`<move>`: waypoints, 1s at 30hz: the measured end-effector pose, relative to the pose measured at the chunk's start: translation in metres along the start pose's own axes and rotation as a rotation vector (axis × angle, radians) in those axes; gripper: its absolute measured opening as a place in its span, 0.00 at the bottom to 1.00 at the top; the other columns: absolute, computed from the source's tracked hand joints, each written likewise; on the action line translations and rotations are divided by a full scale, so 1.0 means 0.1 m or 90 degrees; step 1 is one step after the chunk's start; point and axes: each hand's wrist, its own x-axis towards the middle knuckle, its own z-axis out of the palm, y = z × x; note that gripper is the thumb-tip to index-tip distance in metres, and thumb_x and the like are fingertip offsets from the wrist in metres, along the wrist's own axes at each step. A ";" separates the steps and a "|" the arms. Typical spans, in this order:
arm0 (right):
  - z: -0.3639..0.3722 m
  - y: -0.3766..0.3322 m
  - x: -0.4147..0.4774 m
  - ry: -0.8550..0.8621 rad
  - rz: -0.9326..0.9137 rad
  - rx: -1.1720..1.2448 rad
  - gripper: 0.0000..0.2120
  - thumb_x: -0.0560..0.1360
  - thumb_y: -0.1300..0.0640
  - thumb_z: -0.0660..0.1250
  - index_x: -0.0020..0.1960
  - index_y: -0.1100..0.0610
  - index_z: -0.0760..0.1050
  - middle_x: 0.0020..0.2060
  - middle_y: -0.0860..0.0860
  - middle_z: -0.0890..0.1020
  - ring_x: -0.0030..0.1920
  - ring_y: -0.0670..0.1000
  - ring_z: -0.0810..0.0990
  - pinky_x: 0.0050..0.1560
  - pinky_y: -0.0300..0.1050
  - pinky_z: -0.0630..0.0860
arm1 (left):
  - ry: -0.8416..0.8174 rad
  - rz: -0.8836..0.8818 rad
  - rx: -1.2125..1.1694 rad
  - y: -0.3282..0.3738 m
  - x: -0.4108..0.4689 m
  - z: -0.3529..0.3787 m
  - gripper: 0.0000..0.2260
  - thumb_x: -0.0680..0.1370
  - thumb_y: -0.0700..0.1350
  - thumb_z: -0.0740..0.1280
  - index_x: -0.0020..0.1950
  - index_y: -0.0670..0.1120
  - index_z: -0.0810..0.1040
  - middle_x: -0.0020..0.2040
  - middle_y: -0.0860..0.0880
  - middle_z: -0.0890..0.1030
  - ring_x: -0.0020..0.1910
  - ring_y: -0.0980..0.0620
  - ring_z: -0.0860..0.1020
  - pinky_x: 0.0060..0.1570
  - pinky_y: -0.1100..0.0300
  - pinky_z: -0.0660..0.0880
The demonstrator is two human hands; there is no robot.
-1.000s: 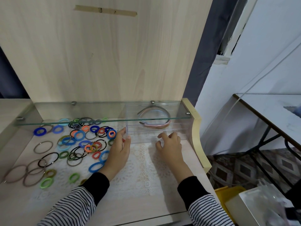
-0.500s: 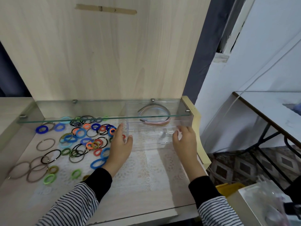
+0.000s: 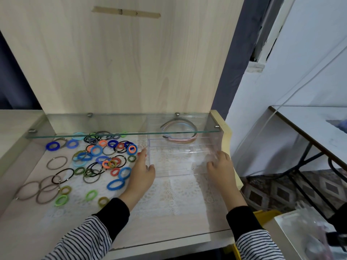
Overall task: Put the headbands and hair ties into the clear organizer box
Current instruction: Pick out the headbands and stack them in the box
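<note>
The fingers (image 3: 143,154) of the left hand (image 3: 141,173) are lying fairly straight along the left end wall of the clear organizer box (image 3: 174,166), pressing flat against it, while the thumb is touching the front left corner. Across from it, the fingers (image 3: 222,156) of the right hand (image 3: 222,170) are curling against the right end of the box, with the thumb resting on the front wall, so the box is sitting gripped between the two hands. Both wrists are coming out of black cuffs under striped sleeves (image 3: 84,241).

The box is standing on a white lace mat (image 3: 169,196) at the right side of the wooden desk (image 3: 28,231), its back half reaching under a glass shelf (image 3: 93,135). The headbands (image 3: 185,141), pink and greyish ones as far as I can tell, are lying curved together in the rear part of the box, partly seen through the glass.

The hair ties (image 3: 97,158) are lying scattered over the desk to the left of the box: blue, orange, green, black and brownish rings, some overlapping, the nearest ones just beside the left hand. None of them is showing inside the box.

Behind everything a pale wooden back panel (image 3: 122,62) is rising. To the right a side table (image 3: 309,119) with a dark metal frame is standing against the white wall.
</note>
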 end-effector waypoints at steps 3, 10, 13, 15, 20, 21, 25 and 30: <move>-0.02 0.00 -0.08 0.014 -0.002 0.004 0.21 0.72 0.63 0.62 0.65 0.65 0.68 0.59 0.58 0.74 0.58 0.59 0.73 0.56 0.48 0.70 | -0.019 -0.018 -0.017 0.00 -0.06 0.00 0.27 0.81 0.36 0.59 0.79 0.47 0.55 0.79 0.49 0.59 0.77 0.51 0.59 0.73 0.58 0.60; -0.08 0.03 -0.21 0.018 -0.012 -0.007 0.22 0.74 0.60 0.61 0.68 0.64 0.67 0.63 0.57 0.73 0.61 0.56 0.72 0.60 0.46 0.69 | -0.022 -0.028 -0.038 -0.02 -0.20 0.02 0.26 0.81 0.35 0.58 0.78 0.45 0.56 0.78 0.49 0.61 0.76 0.53 0.61 0.68 0.65 0.58; -0.08 0.04 -0.24 0.017 -0.003 -0.014 0.22 0.75 0.59 0.60 0.68 0.64 0.66 0.65 0.57 0.72 0.64 0.57 0.71 0.63 0.48 0.68 | -0.023 -0.023 -0.030 -0.01 -0.23 0.02 0.25 0.81 0.35 0.58 0.78 0.44 0.57 0.78 0.49 0.61 0.76 0.53 0.60 0.68 0.66 0.57; -0.08 0.05 -0.27 0.023 -0.006 -0.020 0.22 0.76 0.59 0.61 0.68 0.64 0.67 0.66 0.58 0.72 0.65 0.57 0.70 0.64 0.48 0.68 | -0.027 -0.025 -0.032 -0.02 -0.25 0.02 0.26 0.81 0.35 0.58 0.78 0.44 0.56 0.78 0.49 0.60 0.76 0.53 0.60 0.68 0.66 0.57; -0.10 0.05 -0.32 0.034 -0.008 -0.028 0.21 0.75 0.60 0.61 0.67 0.65 0.68 0.65 0.58 0.73 0.65 0.58 0.71 0.64 0.47 0.68 | -0.038 -0.038 -0.027 -0.04 -0.28 0.00 0.26 0.81 0.35 0.58 0.78 0.43 0.56 0.78 0.48 0.60 0.76 0.53 0.60 0.68 0.67 0.57; -0.10 0.05 -0.33 0.032 -0.009 -0.029 0.22 0.75 0.60 0.61 0.67 0.65 0.68 0.65 0.58 0.73 0.64 0.57 0.71 0.64 0.47 0.68 | -0.038 -0.038 -0.024 -0.04 -0.29 0.00 0.25 0.81 0.35 0.58 0.78 0.43 0.56 0.78 0.48 0.61 0.76 0.53 0.60 0.68 0.67 0.57; -0.12 0.04 -0.34 0.029 -0.012 -0.028 0.21 0.75 0.61 0.61 0.66 0.65 0.68 0.63 0.58 0.74 0.62 0.57 0.72 0.62 0.47 0.69 | -0.033 -0.042 -0.017 -0.02 -0.30 0.01 0.25 0.81 0.35 0.57 0.78 0.43 0.57 0.78 0.48 0.61 0.76 0.53 0.60 0.68 0.66 0.57; -0.13 0.02 -0.35 0.020 -0.005 -0.029 0.21 0.75 0.60 0.60 0.67 0.65 0.68 0.64 0.58 0.74 0.63 0.58 0.72 0.63 0.47 0.68 | -0.036 -0.047 -0.022 0.00 -0.31 0.00 0.25 0.81 0.35 0.57 0.79 0.44 0.56 0.78 0.48 0.61 0.76 0.52 0.61 0.67 0.67 0.57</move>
